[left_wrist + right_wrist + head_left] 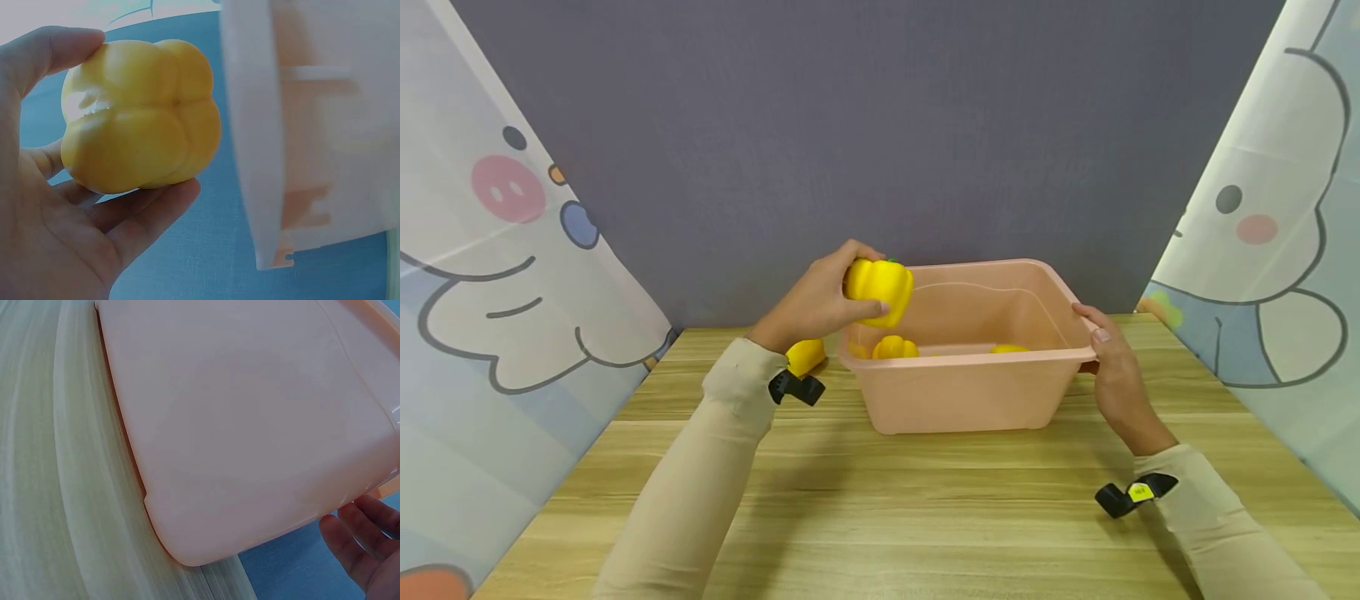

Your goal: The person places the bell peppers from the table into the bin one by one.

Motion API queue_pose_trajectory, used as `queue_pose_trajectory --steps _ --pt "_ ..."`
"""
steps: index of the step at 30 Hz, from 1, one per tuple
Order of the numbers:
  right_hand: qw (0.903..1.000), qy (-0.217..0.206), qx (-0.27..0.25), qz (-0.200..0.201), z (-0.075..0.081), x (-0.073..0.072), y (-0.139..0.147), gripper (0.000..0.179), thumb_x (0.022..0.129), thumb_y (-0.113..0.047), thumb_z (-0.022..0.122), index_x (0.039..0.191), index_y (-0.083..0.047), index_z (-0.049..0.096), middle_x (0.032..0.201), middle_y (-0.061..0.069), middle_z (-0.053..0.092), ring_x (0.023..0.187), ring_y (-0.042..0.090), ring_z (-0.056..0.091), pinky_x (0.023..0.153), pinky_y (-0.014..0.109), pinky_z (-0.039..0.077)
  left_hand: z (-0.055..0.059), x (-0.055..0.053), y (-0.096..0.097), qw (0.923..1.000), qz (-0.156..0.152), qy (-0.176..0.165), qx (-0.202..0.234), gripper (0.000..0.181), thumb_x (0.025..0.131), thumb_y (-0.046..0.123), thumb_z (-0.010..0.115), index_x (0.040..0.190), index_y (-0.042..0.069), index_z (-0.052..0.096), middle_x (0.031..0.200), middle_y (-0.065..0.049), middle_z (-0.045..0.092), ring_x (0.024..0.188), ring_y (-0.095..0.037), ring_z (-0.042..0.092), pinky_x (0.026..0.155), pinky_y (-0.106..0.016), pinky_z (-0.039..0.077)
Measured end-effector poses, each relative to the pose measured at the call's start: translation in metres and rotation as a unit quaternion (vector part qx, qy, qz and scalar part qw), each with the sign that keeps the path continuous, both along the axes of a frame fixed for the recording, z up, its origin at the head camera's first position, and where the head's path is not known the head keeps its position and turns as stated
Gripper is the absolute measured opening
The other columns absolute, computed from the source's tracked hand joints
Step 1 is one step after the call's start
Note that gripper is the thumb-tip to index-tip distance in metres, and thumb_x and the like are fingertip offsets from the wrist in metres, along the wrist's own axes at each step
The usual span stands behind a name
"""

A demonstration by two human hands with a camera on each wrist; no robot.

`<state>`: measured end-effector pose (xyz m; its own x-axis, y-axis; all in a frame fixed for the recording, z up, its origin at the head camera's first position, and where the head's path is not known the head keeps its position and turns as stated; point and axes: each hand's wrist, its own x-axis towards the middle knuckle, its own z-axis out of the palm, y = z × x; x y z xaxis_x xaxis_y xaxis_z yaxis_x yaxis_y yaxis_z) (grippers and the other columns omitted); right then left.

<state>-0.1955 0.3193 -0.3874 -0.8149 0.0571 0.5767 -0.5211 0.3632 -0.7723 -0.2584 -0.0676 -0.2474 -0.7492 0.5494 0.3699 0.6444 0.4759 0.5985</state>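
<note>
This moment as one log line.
left hand: holds yellow pepper near left end of pink bin; right hand: grips bin's right end; in bin: yellow items; table: yellow item left of bin

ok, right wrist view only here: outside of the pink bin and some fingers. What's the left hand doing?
Observer: Left hand grips a yellow bell pepper, clear in both the head and left wrist views.

Operator: Copy. Anything in the bin already? I can't see in.

Observer: Yes, the head view shows another yellow pepper inside the pink bin, toward its left end, lower part hidden by the near wall.
</note>
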Motion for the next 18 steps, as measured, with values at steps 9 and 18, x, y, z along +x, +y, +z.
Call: queue_pose_trajectory --steps 9,18 --pt "1.0000 0.005 -0.009 0.000 0.000 0.000 0.000 0.051 0.111 -0.030 0.023 0.152 -0.006 0.040 0.134 -0.006 0.049 0.100 0.016 0.055 0.075 0.017 0.048 0.008 -0.005 0.007 0.9994 0.003 -0.028 -0.021 0.050 0.085 0.028 0.076 0.126 0.019 0.051 0.113 -0.002 0.060 0.092 -0.022 0.061 0.078 -0.037 0.054" --pt "0.9998 0.008 -0.016 0.004 0.001 0.001 0.000 0.050 0.111 -0.029 0.023 0.152 -0.005 0.040 0.133 -0.004 0.049 0.099 0.016 0.055 0.075 0.017 0.048 0.012 -0.007 0.019 0.9943 -0.031 -0.054 -0.086 0.051 0.085 0.032 0.077 0.125 0.017 0.051 0.113 -0.001 0.060 0.094 -0.021 0.061 0.079 -0.036 0.054"
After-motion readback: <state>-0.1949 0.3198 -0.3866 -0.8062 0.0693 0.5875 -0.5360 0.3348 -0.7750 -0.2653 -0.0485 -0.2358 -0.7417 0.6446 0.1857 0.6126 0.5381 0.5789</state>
